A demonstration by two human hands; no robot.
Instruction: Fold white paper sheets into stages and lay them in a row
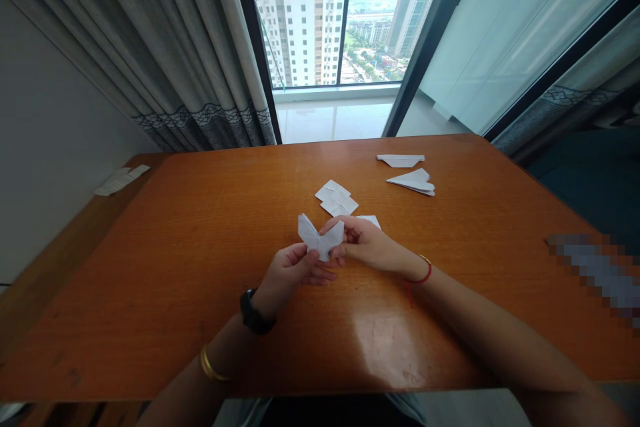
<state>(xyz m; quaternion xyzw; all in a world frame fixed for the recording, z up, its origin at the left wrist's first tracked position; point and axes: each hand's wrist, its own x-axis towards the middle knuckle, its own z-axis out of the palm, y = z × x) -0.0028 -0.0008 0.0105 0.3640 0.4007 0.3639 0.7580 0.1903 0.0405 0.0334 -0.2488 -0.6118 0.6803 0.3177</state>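
A small folded white paper figure (320,240) with two raised, wing-like flaps is held above the table. My left hand (299,265) pinches its lower left part, thumb in front and fingers behind and below. With fingertips at the figure's right flap, my right hand (363,240) grips it too. Just beyond the hands lies a flat folded paper piece (336,199) with a stepped, diamond-like outline. Another white paper piece (370,220) is partly hidden behind my right hand.
On the wooden table (175,267), a paper plane (414,181) and a flat folded paper boat shape (401,160) lie at the far right. Paper sheets (121,180) rest at the far left edge. A blurred-out object (597,273) lies at the right. Curtain (200,47) and window stand beyond.
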